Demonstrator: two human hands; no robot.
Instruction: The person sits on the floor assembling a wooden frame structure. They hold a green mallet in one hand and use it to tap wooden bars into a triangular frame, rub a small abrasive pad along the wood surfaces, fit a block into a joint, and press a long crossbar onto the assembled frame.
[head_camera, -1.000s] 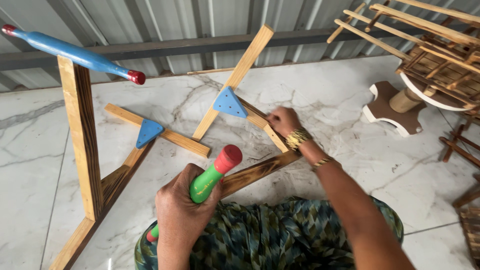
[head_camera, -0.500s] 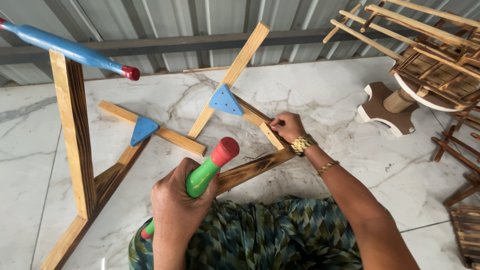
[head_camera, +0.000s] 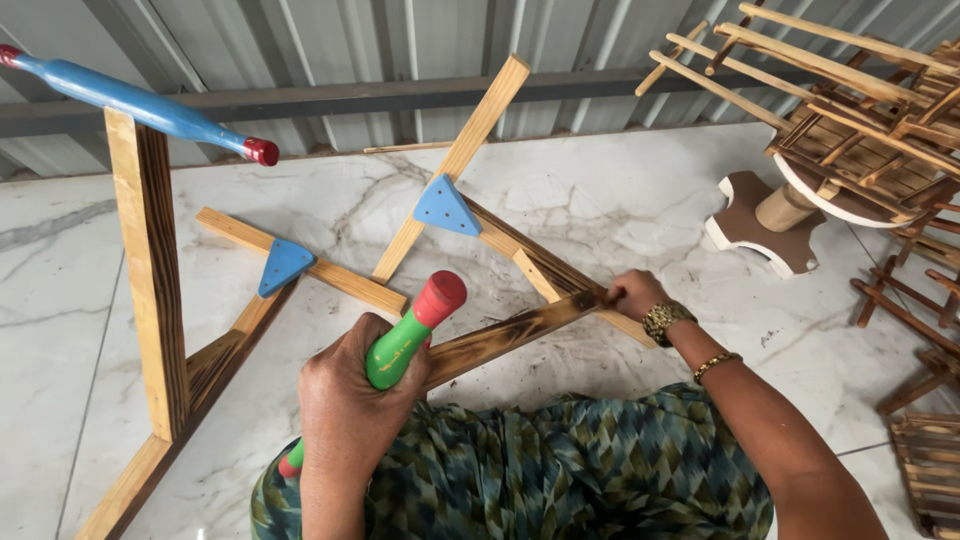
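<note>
My left hand (head_camera: 345, 400) grips a green turned-wood handle with a red knob end (head_camera: 410, 328), held upright over my lap. My right hand (head_camera: 632, 294) pinches the joint where a dark scorched wooden bar (head_camera: 505, 335) meets a pale slat. These bars belong to a wooden frame (head_camera: 150, 270) lying on the marble floor, braced with two blue triangular corner plates (head_camera: 446, 207) (head_camera: 283, 264). A blue rod with red tips (head_camera: 140, 103) sits across the top of the frame's left upright.
A corrugated metal wall runs along the back. At the right stand a round wooden rack of thin sticks (head_camera: 860, 130) on a brown and white base (head_camera: 765, 235), and more stick frames (head_camera: 925, 450). My patterned green garment (head_camera: 570, 470) covers my lap.
My right hand slid from higher on the pale slat down to the end of the scorched bar. The green handle stayed in my left hand.
</note>
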